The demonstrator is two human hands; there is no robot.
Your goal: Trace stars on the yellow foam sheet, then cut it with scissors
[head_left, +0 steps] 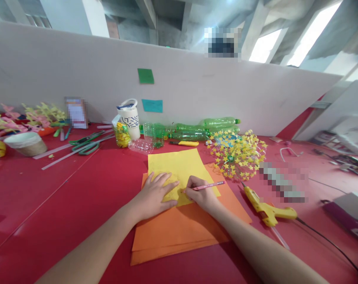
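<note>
Yellow paper (pixel 179 165) lies on top of the orange sheets (pixel 181 228), on the red counter (pixel 63 197). Our left hand (pixel 155 195) presses flat on it, grip spread apart. Our right hand (pixel 201 193) has its grip clamped on a pencil (pixel 210 185), tip at the paper. We judge the step to be drawing on the sheet. Any next stroke calls for a steady sheet under light pressure. A glue gun (pixel 266 207) lies just right of the orange sheets.

right hand (pixel 200 194) gripping pencil (pixel 209 185), yellow paper (pixel 179 167)
</note>
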